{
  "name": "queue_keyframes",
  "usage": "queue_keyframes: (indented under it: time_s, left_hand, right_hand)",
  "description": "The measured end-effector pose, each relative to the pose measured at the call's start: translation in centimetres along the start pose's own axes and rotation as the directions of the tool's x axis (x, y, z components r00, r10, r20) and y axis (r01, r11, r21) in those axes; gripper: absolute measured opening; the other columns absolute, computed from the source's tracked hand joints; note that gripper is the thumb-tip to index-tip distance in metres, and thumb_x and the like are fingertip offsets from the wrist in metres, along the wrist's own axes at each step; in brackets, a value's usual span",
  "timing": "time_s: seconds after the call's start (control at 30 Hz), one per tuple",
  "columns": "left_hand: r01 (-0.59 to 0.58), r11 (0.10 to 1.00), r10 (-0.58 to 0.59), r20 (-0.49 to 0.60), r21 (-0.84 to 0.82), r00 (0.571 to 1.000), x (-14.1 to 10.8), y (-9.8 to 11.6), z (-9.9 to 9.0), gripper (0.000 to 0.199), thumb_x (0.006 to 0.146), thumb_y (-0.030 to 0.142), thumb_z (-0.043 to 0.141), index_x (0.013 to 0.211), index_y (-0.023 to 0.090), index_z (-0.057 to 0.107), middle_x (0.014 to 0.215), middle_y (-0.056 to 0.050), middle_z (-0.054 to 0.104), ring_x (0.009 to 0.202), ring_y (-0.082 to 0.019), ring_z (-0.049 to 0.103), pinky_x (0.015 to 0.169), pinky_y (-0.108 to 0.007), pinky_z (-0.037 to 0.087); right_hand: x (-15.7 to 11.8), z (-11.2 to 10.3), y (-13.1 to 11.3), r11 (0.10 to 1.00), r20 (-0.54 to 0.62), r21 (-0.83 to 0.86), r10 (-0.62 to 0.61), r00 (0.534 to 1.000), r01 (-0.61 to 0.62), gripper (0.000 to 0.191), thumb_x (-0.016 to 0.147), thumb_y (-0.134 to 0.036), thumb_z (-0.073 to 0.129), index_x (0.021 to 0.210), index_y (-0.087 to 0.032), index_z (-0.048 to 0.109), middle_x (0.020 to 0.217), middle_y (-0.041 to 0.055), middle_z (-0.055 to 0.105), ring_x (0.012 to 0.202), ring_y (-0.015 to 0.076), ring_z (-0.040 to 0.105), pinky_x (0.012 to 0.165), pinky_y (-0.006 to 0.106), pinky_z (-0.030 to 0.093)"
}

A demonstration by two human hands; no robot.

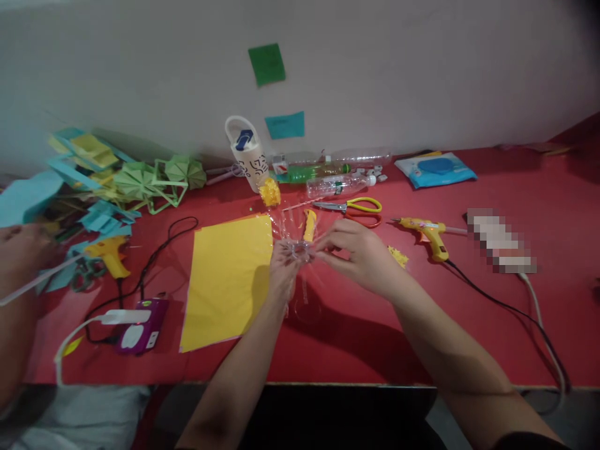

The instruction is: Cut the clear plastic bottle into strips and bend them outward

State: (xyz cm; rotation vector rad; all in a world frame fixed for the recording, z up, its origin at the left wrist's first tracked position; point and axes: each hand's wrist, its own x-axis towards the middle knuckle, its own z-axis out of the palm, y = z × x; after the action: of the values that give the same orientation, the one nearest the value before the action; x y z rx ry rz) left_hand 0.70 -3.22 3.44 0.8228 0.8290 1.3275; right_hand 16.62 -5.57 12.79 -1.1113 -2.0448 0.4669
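Over the middle of the red table, a clear plastic bottle piece (300, 251) cut into thin strips is held between both hands. The strips fan outward, though their outline is faint against the red. Closed round the piece from the left is my left hand (282, 262). My right hand (363, 255) is closed at its right side, thumb and forefinger pinched at the edge of the plastic. A yellow cutter knife (309, 225) lies just behind the piece. Scissors (351, 207) with one yellow and one red handle rest beyond my right hand.
Left lie yellow paper sheets (229, 281), a purple power strip (143, 325), a glue gun (110, 255) and folded paper shapes (140, 178). Another person's hand (23, 250) is at far left. Plastic bottles (335, 184), a white tumbler (248, 162) and wipes (435, 170) stand behind; another glue gun (424, 232) lies right.
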Motion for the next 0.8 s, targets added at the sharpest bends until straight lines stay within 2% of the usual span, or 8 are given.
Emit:
queue_keyframes:
  time_s: [0.33, 0.57, 0.8]
  left_hand:
    - [-0.010, 0.997, 0.009, -0.015, -0.076, 1.000, 0.16, 0.23, -0.05, 0.044, 0.051, 0.021, 0.085, 0.079, 0.022, 0.052, 0.073, 0.006, 0.070, 0.065, -0.010, 0.067, 0.067, -0.023, 0.053]
    - [0.009, 0.997, -0.010, -0.021, -0.071, 1.000, 0.17, 0.30, -0.22, 0.041, 0.056, 0.027, 0.083, 0.081, 0.022, 0.051, 0.077, 0.004, 0.071, 0.065, -0.010, 0.066, 0.068, -0.025, 0.053]
    - [-0.020, 1.000, 0.021, 0.038, -0.019, 0.999, -0.13, 0.56, -0.11, 0.041, 0.053, 0.028, 0.087, 0.078, 0.025, 0.055, 0.076, 0.006, 0.067, 0.067, -0.012, 0.063, 0.068, -0.027, 0.050]
  right_hand:
    - [0.04, -0.08, -0.05, 0.996, 0.030, -0.063, -0.065, 0.997, 0.066, 0.020, 0.090, -0.020, 0.053, 0.077, -0.018, 0.069, 0.077, 0.0056, 0.060, 0.074, 0.0174, 0.054, 0.067, 0.032, 0.045]
    - [0.02, -0.04, -0.14, 0.993, 0.054, -0.079, -0.081, 0.995, 0.086, 0.023, 0.092, -0.022, 0.052, 0.077, -0.019, 0.070, 0.076, 0.0058, 0.061, 0.073, 0.0179, 0.054, 0.068, 0.034, 0.045]
    - [0.02, 0.13, -0.18, 0.994, -0.058, -0.078, -0.076, 0.995, 0.071, 0.018, 0.090, -0.020, 0.056, 0.079, -0.019, 0.069, 0.078, 0.0060, 0.064, 0.074, 0.0186, 0.056, 0.069, 0.033, 0.045]
